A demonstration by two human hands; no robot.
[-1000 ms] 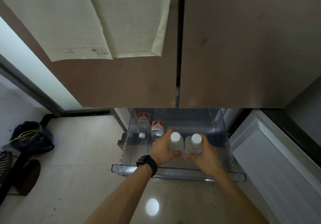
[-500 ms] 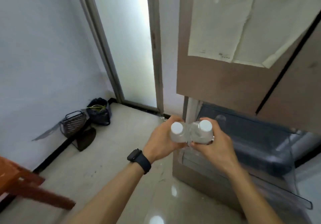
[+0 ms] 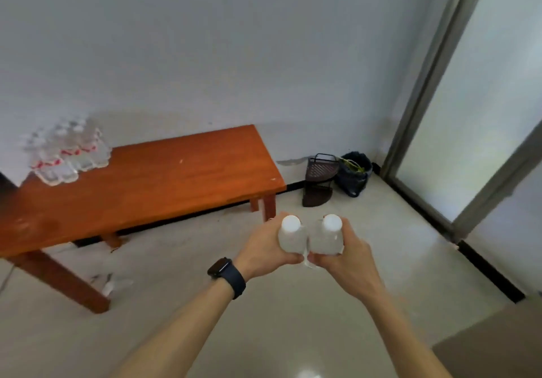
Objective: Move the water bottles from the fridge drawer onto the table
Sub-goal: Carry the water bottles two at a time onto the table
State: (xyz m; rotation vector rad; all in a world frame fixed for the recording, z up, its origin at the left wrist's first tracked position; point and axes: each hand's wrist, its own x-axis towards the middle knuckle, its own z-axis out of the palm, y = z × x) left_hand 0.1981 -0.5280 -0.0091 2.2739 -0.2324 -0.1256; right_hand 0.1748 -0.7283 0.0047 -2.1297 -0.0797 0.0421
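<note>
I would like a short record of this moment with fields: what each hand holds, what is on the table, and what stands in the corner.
left hand: holds one water bottle, upright, white cap
right hand: holds a second bottle, upright, white cap
bottles: side by side, over the floor, not yet on the table
table: wooden, group of bottles at its far left end, blurred
corner: wire rack beside a dark bag
left wrist: dark watch

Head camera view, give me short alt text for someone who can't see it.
Two bare hands hold two white-capped water bottles side by side above a pale floor: left hand on the left bottle, right hand on the right bottle. Ahead to the left, a wooden table stands against a wall, with a blurred cluster of bottles at its far left end.
</note>
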